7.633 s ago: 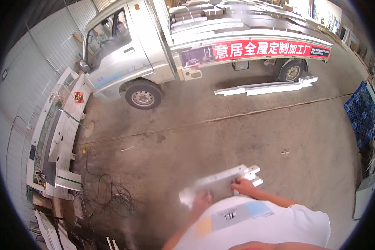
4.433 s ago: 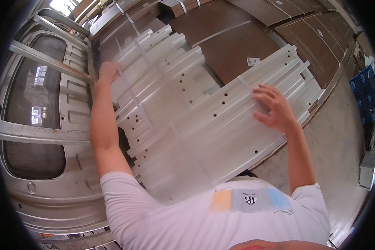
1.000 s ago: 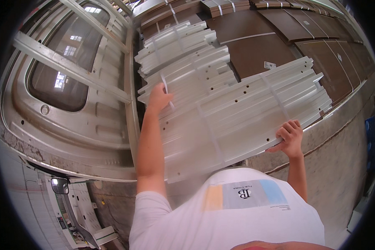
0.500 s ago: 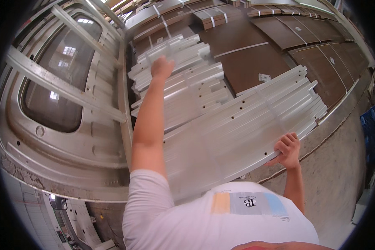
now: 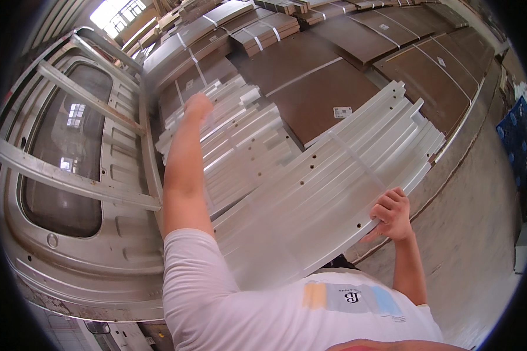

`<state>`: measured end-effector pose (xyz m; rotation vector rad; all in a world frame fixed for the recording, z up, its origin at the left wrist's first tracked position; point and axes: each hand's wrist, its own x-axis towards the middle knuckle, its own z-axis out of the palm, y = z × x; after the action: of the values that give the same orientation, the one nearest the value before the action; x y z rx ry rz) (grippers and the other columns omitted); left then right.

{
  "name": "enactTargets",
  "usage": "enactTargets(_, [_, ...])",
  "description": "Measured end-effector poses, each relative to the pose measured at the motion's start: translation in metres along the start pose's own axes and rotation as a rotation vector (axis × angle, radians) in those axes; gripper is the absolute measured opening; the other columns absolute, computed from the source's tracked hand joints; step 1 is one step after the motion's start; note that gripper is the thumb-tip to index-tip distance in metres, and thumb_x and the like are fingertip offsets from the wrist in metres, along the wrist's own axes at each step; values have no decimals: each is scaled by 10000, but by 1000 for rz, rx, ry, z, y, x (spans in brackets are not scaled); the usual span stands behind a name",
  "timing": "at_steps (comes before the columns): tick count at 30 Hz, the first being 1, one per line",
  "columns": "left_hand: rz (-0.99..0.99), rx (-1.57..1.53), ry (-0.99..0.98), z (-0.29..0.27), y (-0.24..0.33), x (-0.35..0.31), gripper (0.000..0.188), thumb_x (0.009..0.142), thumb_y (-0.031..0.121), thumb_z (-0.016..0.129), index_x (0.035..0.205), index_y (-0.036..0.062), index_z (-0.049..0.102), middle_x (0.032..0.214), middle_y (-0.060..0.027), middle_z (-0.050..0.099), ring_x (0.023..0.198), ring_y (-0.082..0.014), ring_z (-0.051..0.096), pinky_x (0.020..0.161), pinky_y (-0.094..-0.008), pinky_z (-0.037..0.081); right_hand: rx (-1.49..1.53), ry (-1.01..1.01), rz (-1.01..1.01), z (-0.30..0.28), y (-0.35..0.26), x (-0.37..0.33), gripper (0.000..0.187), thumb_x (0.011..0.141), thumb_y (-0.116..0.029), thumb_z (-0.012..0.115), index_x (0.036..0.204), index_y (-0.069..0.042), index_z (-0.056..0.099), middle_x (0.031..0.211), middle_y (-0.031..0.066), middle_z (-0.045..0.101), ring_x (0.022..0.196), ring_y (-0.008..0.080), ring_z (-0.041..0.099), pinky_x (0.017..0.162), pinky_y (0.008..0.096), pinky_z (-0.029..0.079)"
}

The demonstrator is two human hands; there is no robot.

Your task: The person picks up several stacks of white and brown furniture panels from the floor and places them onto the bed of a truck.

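Shifted farther out since earlier: left hand [image 5: 198,107]. Nearest: strapped white-profile bundle [image 5: 316,202], right of truck cab [image 5: 132,248]; right hand [image 5: 390,213] curled over outer edge. Beyond: smaller profile bundle [image 5: 233,102], left hand there, grip untellable. Then: brown panel packs [image 5: 319,85].

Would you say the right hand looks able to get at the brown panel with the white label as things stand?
Probably not directly: the right hand appears to grip the near white strips by their edge, and these lie between it and the brown panel.
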<state>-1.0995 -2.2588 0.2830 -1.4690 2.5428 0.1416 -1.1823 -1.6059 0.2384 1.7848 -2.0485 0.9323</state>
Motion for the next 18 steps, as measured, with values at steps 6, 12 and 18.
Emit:
enactTargets(6, [-92,-114,242,6,24,-10,310,843,142,644,1121,45,744,1218,-211,694,1154,-371,669,943,-437,550,7,-12,-17,-1,1,2,647,435,-709,790,661,-198,464,664,-42,465,648,181,520,665,340,375])
enactTargets(12, [398,-142,532,41,61,-94,481,912,314,598,1293,20,601,1260,-196,655,1209,-403,597,1006,-503,482,-23,-27,-49,-3,-9,2,603,476,-658,810,714,-192,511,723,-39,511,711,195,529,707,361,385])
enactTargets(18, [586,-283,423,70,54,-211,563,934,379,615,1398,71,532,1406,-150,561,1361,-326,461,1138,-461,356,12,-50,-145,13,-40,-9,459,582,-456,852,833,-184,581,886,-25,567,860,222,537,773,410,408])
